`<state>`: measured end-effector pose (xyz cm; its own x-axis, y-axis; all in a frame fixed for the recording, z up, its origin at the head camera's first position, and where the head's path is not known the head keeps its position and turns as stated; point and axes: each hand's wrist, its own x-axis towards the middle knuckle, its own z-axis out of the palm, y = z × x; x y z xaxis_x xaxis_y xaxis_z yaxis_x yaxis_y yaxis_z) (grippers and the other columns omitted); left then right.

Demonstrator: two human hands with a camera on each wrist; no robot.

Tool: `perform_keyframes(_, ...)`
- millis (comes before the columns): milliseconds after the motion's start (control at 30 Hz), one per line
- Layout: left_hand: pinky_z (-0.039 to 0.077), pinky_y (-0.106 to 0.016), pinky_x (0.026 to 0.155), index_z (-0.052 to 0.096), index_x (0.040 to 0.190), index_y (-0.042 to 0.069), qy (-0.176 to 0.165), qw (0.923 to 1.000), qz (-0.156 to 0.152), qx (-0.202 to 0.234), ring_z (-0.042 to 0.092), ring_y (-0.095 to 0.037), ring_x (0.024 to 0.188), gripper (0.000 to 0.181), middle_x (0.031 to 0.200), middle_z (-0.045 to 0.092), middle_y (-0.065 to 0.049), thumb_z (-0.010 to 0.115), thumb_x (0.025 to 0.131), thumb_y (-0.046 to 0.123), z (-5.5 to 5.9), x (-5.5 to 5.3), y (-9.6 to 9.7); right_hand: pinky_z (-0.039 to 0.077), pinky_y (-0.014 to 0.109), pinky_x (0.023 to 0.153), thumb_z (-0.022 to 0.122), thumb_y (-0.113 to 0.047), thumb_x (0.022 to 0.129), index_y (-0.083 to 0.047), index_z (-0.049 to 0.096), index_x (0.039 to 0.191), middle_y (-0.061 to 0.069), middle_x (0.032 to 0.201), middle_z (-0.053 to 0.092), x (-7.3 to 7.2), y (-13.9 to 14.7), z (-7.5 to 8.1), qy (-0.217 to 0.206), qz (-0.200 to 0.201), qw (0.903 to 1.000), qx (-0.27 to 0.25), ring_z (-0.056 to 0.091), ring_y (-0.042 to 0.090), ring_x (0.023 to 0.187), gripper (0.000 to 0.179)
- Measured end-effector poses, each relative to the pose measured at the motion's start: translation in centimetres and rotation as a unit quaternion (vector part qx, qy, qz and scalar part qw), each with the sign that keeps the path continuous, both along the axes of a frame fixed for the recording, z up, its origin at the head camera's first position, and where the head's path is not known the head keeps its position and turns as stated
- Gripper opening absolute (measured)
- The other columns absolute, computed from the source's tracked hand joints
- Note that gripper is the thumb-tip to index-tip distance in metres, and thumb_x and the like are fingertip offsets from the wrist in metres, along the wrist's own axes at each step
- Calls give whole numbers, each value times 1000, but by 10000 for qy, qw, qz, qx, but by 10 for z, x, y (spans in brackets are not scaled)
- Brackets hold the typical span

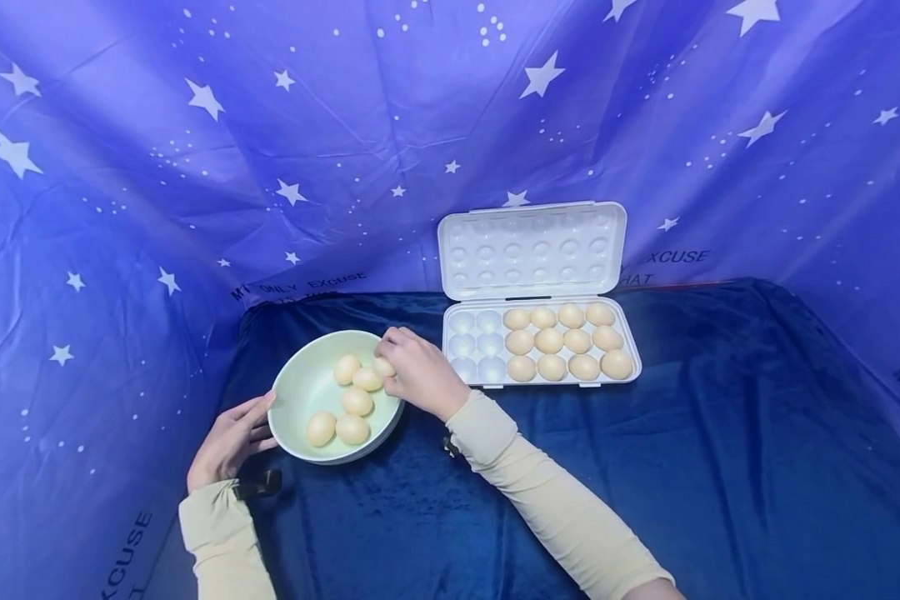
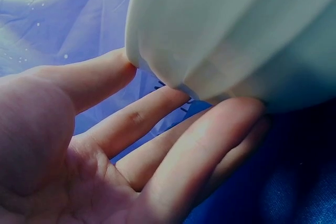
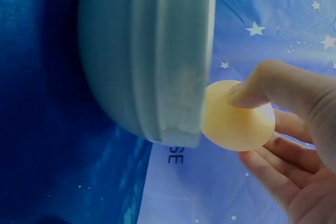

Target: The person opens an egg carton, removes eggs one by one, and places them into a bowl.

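Bowl [image 1: 297, 398], one, on left: holds five eggs [image 1: 357, 402]; left hand [image 1: 228, 437] rests spread fingertips on its left wall. Right hand [image 1: 423, 373] pinches one egg [image 3: 239, 121] at far right rim. Carton [image 1: 532, 255], right: lid raised, twelve eggs [image 1: 549, 341].

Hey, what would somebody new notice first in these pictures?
Probably the open white egg carton toward the back of the dark blue cloth, its twelve eggs leaving the two leftmost columns bare. Next, the pale green bowl to its left, five eggs inside, where the right hand pinches another egg by the rim and the left hand touches the left side. Behind hangs a vivid blue backdrop with white stars.
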<state>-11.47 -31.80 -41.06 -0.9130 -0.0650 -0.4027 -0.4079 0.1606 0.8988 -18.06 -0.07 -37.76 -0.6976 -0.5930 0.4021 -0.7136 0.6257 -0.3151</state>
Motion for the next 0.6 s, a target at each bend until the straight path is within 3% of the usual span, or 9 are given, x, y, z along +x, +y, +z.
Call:
perform_keyframes(200, 60, -29, 80, 38, 147, -6, -44, 10000, -15, -33, 69, -6, 91, 72, 102, 68, 10, 56, 100, 45, -1, 0, 0, 55, 28, 79, 77, -8, 75, -9, 71, 104, 2, 104, 61, -2, -8, -4, -100, -56, 9989, 457, 57, 17, 97, 29)
perform_keyframes(600, 59, -29, 81, 40, 145, -7, 12, 10000, 62, 2, 69, -6, 92, 71, 101, 68, 9, 57, 100, 45, -1, -1, 1, 57, 28, 77, 83, -12, 76, -9, 71, 106, 4, 105, 62, -4, -22, -9, 145, -87, 9920, 1247, 58, 19, 98, 32)
